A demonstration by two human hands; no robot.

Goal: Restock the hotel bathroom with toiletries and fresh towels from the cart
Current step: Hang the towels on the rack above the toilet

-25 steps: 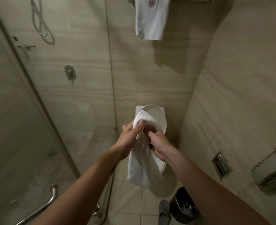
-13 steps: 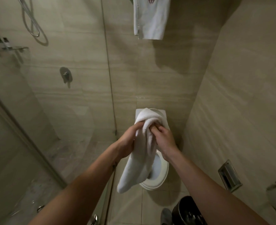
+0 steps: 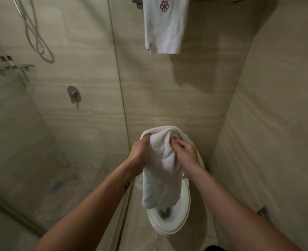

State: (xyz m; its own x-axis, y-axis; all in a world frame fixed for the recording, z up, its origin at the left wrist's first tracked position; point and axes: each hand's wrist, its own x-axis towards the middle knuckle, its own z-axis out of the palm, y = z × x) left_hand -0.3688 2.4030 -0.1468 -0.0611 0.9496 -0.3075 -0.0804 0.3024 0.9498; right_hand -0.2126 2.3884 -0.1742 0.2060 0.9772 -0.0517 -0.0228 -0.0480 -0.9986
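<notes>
Midair, towel [image 3: 165, 160] between left hand [image 3: 138, 154], right hand [image 3: 184, 154]

Both bare forearms reach up from below and converge, so the two grips sit side by side at the same height, close together but not touching. The left forearm [image 3: 95, 205] comes in from the lower left, with a small dark mark [image 3: 126, 186] on the skin just below the wrist. The left grip [image 3: 137, 154] shows its back, its fingers curled forward and buried in the left side of a white towel [image 3: 165, 171]. The right forearm [image 3: 231, 205] comes in from the lower right. The right grip [image 3: 184, 154] is bent at the wrist, knuckles up, its curled fingertips pinching into the towel's fold. The cloth is bunched between the two grips and hangs below them.
</notes>
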